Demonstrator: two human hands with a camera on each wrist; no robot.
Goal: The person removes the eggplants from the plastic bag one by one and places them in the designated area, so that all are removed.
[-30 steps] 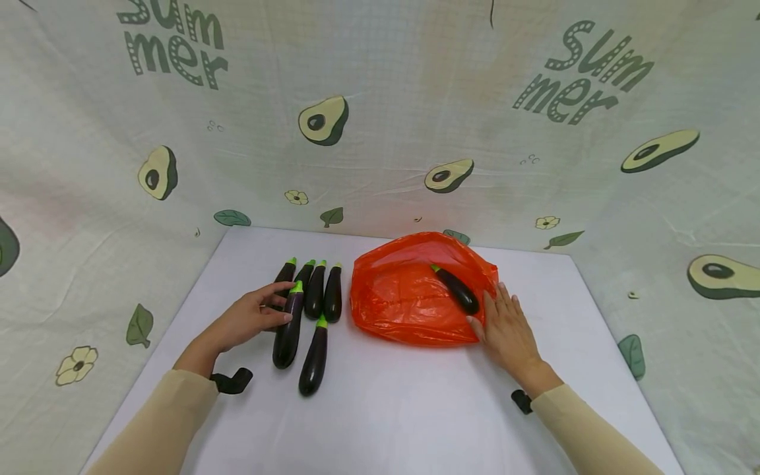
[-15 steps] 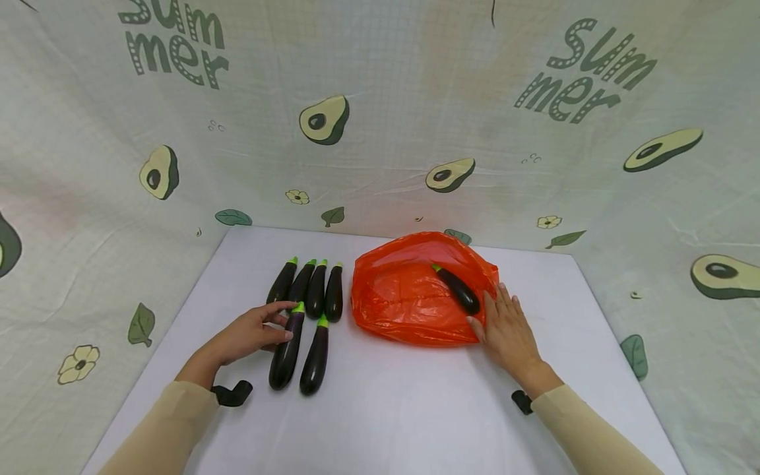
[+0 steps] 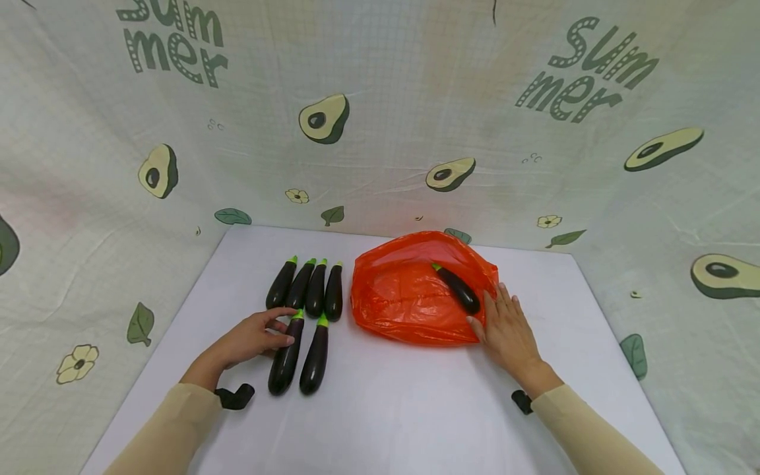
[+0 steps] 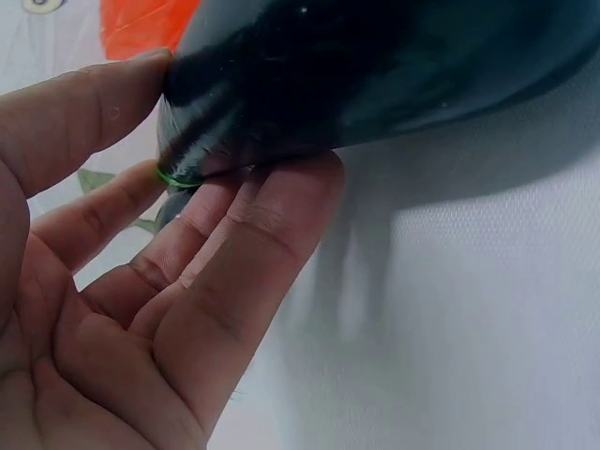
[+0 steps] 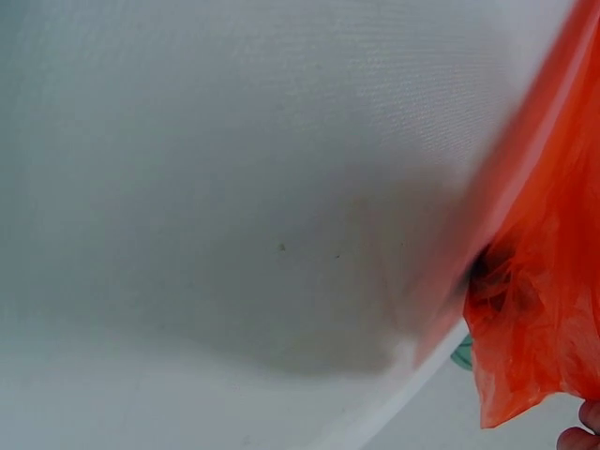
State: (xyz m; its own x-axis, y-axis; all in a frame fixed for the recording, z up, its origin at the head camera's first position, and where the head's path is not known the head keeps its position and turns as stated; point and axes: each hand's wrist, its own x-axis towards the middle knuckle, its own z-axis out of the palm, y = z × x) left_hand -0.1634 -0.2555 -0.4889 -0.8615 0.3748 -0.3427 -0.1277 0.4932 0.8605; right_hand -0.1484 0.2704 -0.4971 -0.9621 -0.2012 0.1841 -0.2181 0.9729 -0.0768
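My left hand [image 3: 252,340] pinches a dark purple eggplant [image 3: 286,359] between thumb and fingers near its green stem end. In the left wrist view the eggplant's glossy body [image 4: 403,66] fills the top. To its right lies another eggplant [image 3: 314,363], with several more [image 3: 316,290] lined up behind. An open red plastic bag [image 3: 392,316] lies right of them with one eggplant [image 3: 457,290] slanting inside. Against the bag's right side rests my right hand [image 3: 510,335], fingers straight. The right wrist view has only the red bag's side [image 5: 553,253] and some fingertips [image 5: 579,439] at the edge.
A white table [image 3: 404,415] carries everything. Behind it and on both sides hangs a pale cloth [image 3: 380,119] printed with avocados, leaves and lettering. A black strap end [image 3: 235,397] shows at my left wrist.
My left hand has drawn its eggplant toward me and set it level with the front one, uncovering the back row's left end. The right hand and bag stay put.
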